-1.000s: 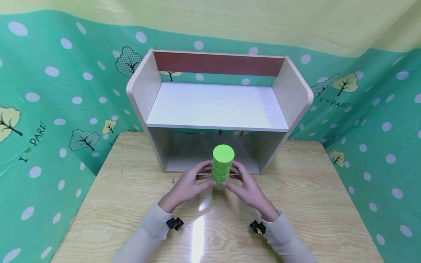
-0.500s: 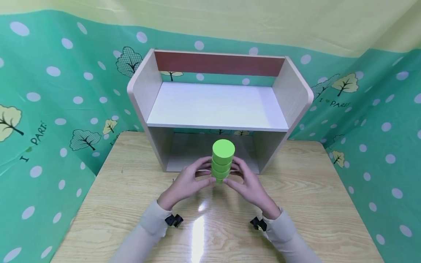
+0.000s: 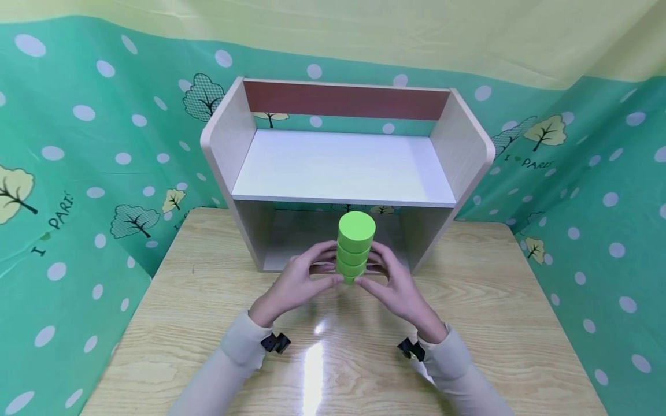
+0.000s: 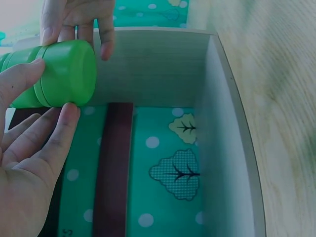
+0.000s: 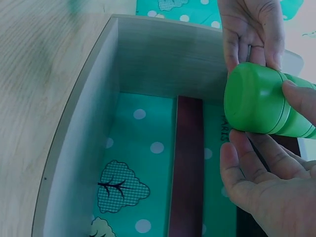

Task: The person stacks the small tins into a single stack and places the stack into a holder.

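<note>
A bright green stack of round, cylinder-shaped pieces [image 3: 353, 245] stands upright between my hands, in front of the shelf's lower compartment. My left hand [image 3: 298, 287] holds its left side, thumb toward me and fingers behind. From the other side my right hand [image 3: 393, 290] grips it the same way. Seen from the left wrist, the green stack [image 4: 69, 74] lies across the view between thumb and fingers, with grooves between its sections. The right wrist view has the stack's smooth rounded end [image 5: 247, 98] above my right fingers, and my left hand [image 5: 252, 34] opposite.
A two-level shelf [image 3: 343, 167] stands at the back of the wooden table [image 3: 208, 335]. Its white middle board sits above and behind the green stack. Side panels rise left and right, and a dark red bar [image 3: 348, 99] crosses the back. Patterned green cloth [image 3: 104, 173] surrounds the table.
Both hands have moved together, carrying the green stack upward and slightly away from me, toward the shelf. Its top looks a little larger in the head view.
</note>
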Demonstrator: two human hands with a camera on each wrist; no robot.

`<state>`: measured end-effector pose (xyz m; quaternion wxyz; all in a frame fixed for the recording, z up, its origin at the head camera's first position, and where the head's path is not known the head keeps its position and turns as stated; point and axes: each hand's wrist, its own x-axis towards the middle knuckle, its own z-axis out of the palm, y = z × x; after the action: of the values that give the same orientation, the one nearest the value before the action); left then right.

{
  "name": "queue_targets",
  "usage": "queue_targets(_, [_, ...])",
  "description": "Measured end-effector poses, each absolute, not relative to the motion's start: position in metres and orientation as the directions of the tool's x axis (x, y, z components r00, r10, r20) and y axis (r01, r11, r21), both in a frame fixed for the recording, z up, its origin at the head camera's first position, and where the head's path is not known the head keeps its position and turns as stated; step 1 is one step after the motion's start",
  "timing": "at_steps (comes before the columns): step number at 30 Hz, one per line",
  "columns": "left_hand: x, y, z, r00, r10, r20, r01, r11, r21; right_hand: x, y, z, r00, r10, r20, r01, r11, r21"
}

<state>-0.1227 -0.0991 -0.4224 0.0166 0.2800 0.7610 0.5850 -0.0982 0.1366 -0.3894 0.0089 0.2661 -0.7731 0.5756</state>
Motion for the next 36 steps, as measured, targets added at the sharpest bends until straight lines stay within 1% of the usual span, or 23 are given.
queue_targets(9, [-0.125,-0.098,-0.413,-0.840,0.441,0.316,0.411,0.138,0.901,-0.100,0.136,-0.380,-0.842,-0.403,0.357,-0.462,0.201,-0.864])
queue_targets(16, [-0.113,-0.094,-0.380,-0.851,0.433,0.295,0.401,0.175,0.899,-0.101,0.138,-0.376,-0.836,-0.402,0.374,-0.479,0.200,-0.855])
queue_targets(22, [-0.114,-0.093,-0.374,-0.842,0.430,0.325,0.436,0.187,0.880,-0.103,0.137,-0.372,-0.816,-0.400,0.417,-0.522,0.201,-0.829])
queue_targets(26, [-0.114,-0.092,-0.369,-0.830,0.435,0.350,0.461,0.180,0.869,-0.109,0.141,-0.380,-0.813,-0.400,0.423,-0.528,0.198,-0.826])
queue_targets(31, [-0.116,-0.092,-0.364,-0.825,0.431,0.366,0.475,0.177,0.862,-0.117,0.145,-0.388,-0.794,-0.409,0.450,-0.559,0.202,-0.804])
queue_targets(36, [-0.125,-0.092,-0.372,-0.820,0.425,0.384,0.491,0.176,0.853,-0.119,0.147,-0.384,-0.790,-0.405,0.461,-0.562,0.178,-0.807])
